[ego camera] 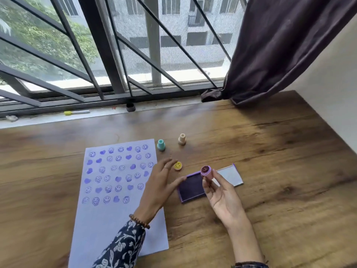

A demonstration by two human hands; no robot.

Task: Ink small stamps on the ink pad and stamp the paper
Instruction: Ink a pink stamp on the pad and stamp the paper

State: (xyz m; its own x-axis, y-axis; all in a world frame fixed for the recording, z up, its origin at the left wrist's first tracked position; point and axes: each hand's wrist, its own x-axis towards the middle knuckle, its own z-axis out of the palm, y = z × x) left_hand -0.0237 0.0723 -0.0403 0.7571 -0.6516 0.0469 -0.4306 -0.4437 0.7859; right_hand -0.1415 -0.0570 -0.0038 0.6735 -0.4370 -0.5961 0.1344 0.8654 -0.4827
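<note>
A sheet of paper (pixel 108 219) lies on the wooden table, its upper half filled with purple smiley and heart prints. The open purple ink pad (pixel 191 187) sits to its right, lid folded back. My right hand (pixel 220 196) holds a pink stamp (pixel 206 171) above the pad, its inked smiley face turned up toward me. My left hand (pixel 161 182) rests open at the paper's right edge, thumb touching the pad's left rim. A yellow stamp (pixel 178 165) lies just beyond its fingertips. A teal stamp (pixel 161 145) and a beige stamp (pixel 182 139) stand farther back.
The wooden table (pixel 280 171) ends at a windowsill with metal bars. A yellow-capped pen (pixel 76 112) and a small dark cap (pixel 130 107) lie on the sill. A dark curtain (pixel 270 55) hangs onto the table's back right corner, beside a white wall.
</note>
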